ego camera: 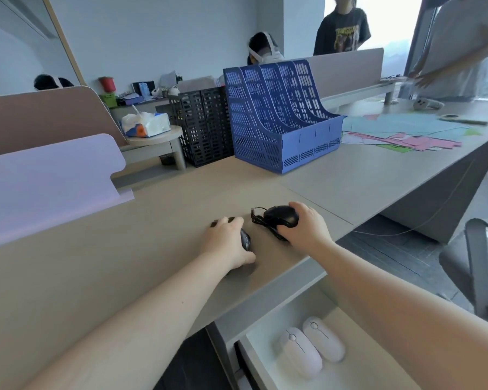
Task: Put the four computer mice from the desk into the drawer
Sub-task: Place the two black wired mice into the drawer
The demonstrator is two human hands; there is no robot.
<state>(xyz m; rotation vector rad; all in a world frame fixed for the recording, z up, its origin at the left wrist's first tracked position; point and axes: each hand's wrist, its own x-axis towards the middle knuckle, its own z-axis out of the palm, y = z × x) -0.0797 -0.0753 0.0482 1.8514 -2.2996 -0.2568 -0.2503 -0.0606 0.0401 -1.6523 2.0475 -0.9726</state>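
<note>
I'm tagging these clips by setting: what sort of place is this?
Most likely a shared office: long desks with divider panels, a blue file rack and coloured papers on top, and an open desk drawer.

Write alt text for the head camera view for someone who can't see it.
A person's left hand and right hand each close around a black mouse and a black corded mouse on a beige desk. Below, an open drawer already holds two pale pink mice side by side.

Bare desk (102, 277) left of the hands, open drawer (347, 370) half free (two pale mice (312, 347) inside)
</note>
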